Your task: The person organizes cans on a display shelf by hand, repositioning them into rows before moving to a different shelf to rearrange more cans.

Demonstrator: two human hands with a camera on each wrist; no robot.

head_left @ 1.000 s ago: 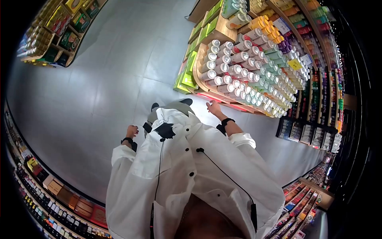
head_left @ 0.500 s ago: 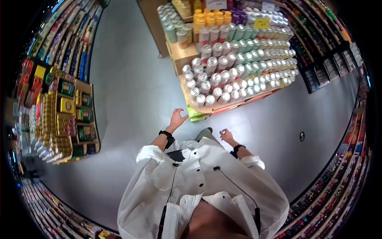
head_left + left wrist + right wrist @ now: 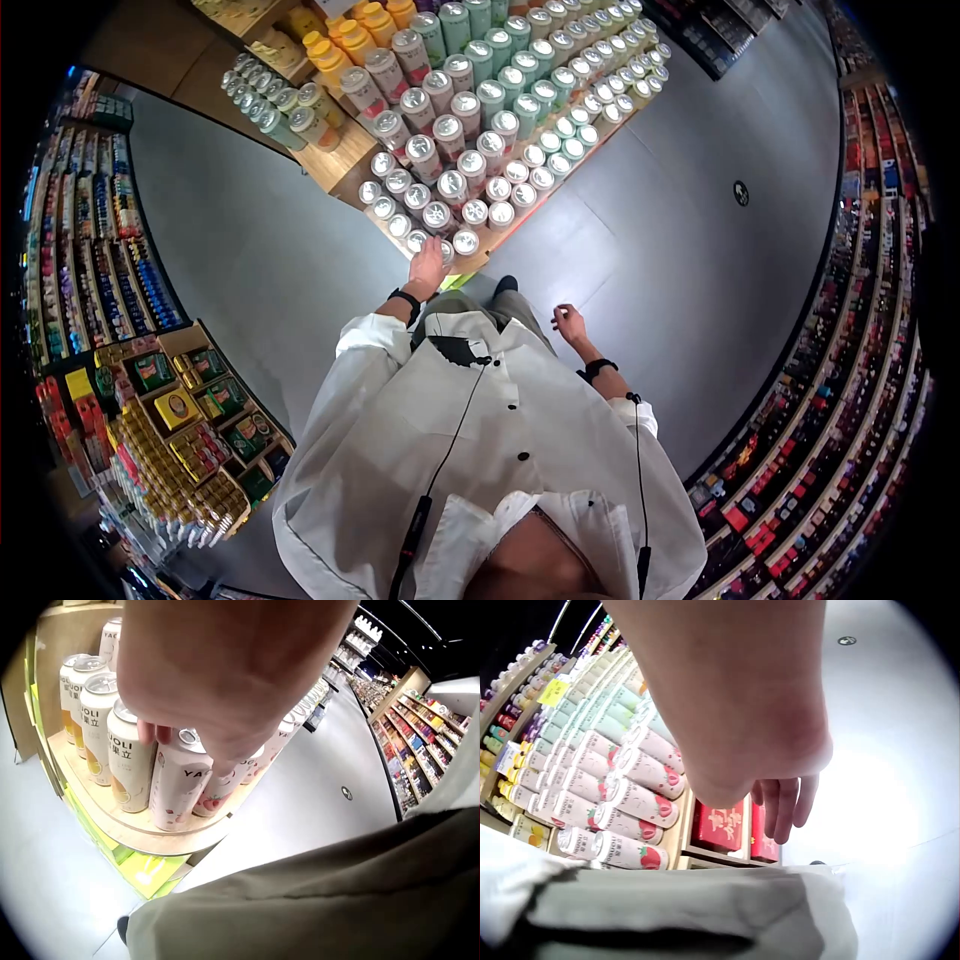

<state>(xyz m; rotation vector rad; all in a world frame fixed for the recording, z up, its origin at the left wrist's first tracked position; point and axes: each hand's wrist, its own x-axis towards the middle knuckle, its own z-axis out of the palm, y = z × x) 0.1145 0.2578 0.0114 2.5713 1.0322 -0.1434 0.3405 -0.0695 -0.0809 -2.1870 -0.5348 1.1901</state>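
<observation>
Near the head view's centre, the nearer left hand (image 3: 428, 264) grips an upright pale can (image 3: 178, 786); lower right, the right hand (image 3: 570, 323) hangs loosely curled, empty.

Before me, rows of cans (image 3: 423, 155) sit on a stand (image 3: 335, 165), bottles (image 3: 355, 42) behind them. My left grip (image 3: 428, 265) is around a near-corner can (image 3: 178, 787); my right grip (image 3: 570, 325) is above the floor (image 3: 650, 270). Shelves (image 3: 810, 480) line my right.
</observation>
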